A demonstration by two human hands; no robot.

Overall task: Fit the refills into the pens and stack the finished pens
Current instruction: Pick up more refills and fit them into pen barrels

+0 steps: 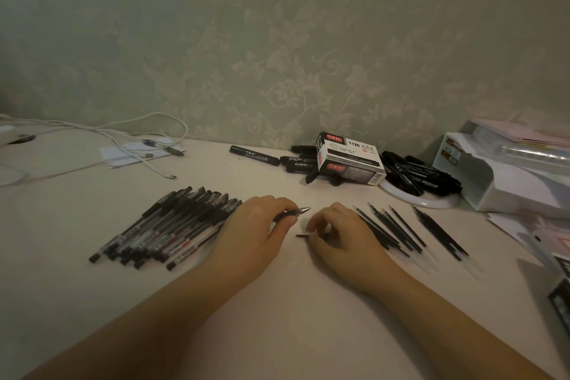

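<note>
My left hand [259,225] grips a black pen [296,212] whose metal tip points right, just above the table. My right hand [336,234] sits close beside it, fingers curled round a thin dark piece [303,236] that sticks out to the left; I cannot tell whether it is a refill or a cap. A pile of several black pens [166,225] lies to the left of my left hand. Several loose refills [398,231] are spread on the table to the right of my right hand.
Black markers [413,173] and a marker box [348,160] lie at the back by the wall. A white organiser [505,176] with papers stands at the right. White cables [129,139] trail over the back left. A white ring-shaped base [422,200] sits under the right markers.
</note>
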